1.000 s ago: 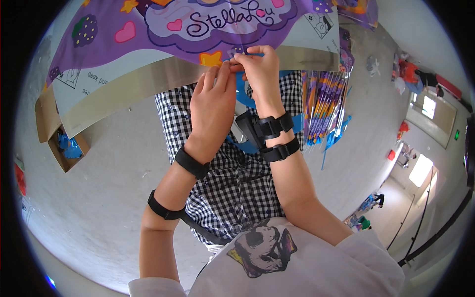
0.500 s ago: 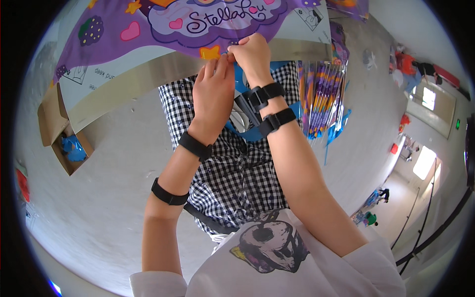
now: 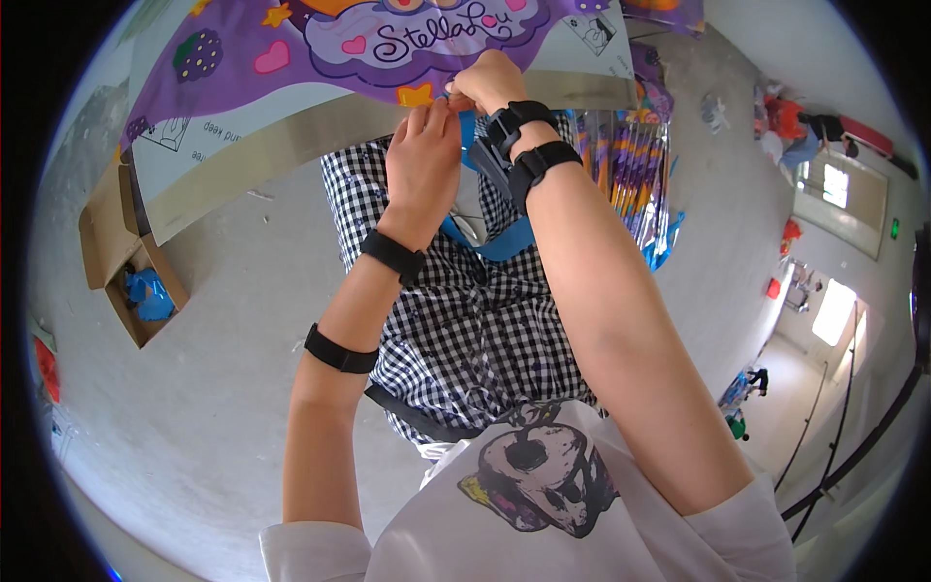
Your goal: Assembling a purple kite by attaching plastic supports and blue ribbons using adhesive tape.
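Note:
A large flat sheet [image 3: 320,78], purple with a printed cartoon pattern and a silvery band along its near edge, spans the top of the view. My left hand [image 3: 425,155] reaches up to that edge, its fingers together and their tips pressed at the sheet just below an orange star. Beside it, my right hand [image 3: 490,80] pinches at the same spot with thumb and bent forefinger. Something small and bluish shows between the fingertips, too small to name. Below the hands a blue strip [image 3: 506,244] loops over my checked trousers [image 3: 465,330].
At the left an open cardboard box [image 3: 109,228] on the grey floor [image 3: 242,310] holds crumpled blue plastic [image 3: 150,294]. To the right lies a bundle of purple and orange printed packets [image 3: 630,175]. Farther right, people [image 3: 824,126] are near a wall.
My right hand has shifted slightly up and its forearm has swung to the right. The left hand stays at the sheet's edge. The whole view has shifted a little.

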`<state>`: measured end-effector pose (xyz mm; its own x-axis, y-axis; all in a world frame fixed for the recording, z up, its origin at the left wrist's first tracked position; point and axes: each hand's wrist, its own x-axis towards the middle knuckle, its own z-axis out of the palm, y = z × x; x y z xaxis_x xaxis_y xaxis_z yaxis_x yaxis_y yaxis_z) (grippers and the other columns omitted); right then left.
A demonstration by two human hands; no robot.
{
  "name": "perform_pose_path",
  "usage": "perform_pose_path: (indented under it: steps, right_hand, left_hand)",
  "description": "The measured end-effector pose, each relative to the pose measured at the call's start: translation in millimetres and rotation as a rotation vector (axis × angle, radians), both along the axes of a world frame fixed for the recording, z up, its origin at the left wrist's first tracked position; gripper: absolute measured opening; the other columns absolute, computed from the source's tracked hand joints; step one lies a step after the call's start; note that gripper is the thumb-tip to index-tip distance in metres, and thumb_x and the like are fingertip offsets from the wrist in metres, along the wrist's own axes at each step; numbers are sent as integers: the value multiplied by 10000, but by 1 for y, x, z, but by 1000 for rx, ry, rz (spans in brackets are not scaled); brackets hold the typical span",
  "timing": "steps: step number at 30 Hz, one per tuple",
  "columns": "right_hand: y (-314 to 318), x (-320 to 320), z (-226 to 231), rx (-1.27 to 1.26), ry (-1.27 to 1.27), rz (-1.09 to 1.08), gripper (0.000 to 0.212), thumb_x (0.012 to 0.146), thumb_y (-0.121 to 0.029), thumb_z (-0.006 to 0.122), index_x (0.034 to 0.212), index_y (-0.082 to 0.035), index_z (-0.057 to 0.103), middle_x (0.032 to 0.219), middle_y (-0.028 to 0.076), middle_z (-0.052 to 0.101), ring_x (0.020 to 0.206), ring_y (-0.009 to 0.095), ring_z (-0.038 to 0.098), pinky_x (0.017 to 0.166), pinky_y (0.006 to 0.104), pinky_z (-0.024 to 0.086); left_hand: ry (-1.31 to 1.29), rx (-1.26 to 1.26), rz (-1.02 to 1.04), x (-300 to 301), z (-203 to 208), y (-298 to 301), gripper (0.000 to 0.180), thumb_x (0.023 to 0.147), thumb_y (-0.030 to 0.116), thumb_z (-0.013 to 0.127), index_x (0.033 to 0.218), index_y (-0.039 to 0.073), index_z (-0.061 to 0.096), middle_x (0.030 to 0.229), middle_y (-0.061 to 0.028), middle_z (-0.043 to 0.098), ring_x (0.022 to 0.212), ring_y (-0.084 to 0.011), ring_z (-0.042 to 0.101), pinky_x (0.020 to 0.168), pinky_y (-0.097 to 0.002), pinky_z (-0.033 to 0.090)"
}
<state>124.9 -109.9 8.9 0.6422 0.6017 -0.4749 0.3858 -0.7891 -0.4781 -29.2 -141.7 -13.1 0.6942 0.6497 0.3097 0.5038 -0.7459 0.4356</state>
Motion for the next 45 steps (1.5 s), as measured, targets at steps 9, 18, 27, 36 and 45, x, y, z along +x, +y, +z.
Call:
perform_pose_path:
  steps: [9,18,27,36,45]
  right_hand:
    - [27,2,2,-327,-94,172,163,780,-141,685,893,-31,726,888,124,702,796,221,640,666,319,489]
    - [36,12,-13,-407,-50,174,301,817,-206,637,1069,-53,697,1115,190,667,1084,312,635,908,401,512]
    - [20,10,8,-378,-134,292,347,806,-265,686,1058,-26,692,1095,213,664,1062,328,639,878,409,522]
    - [-26,-6,2,6,-170,170,385,808,-338,722,673,18,661,598,137,661,579,259,662,594,369,523]
    - [-48,-14,-18,231,-212,146,308,808,-241,748,745,-38,525,565,90,618,487,205,616,491,337,470]
  left_hand:
    - [22,7,3,0,-3,1,453,751,11,570,1204,5,556,1166,-60,557,1119,-228,534,877,-319,512]
    - [2,21,10,2,-3,1,342,761,30,576,1102,3,589,1146,-58,570,1106,-221,543,861,-320,516]
    - [4,20,5,2,-2,0,360,757,33,578,1115,6,591,1187,-72,570,1113,-237,539,867,-324,512]
    - [30,-44,-6,2,3,1,455,724,-8,597,1178,5,565,1211,-77,561,1139,-245,522,888,-326,498]
    - [56,-100,-31,-8,9,3,498,704,-41,595,1199,-3,562,1238,-78,558,1180,-255,510,918,-343,493]
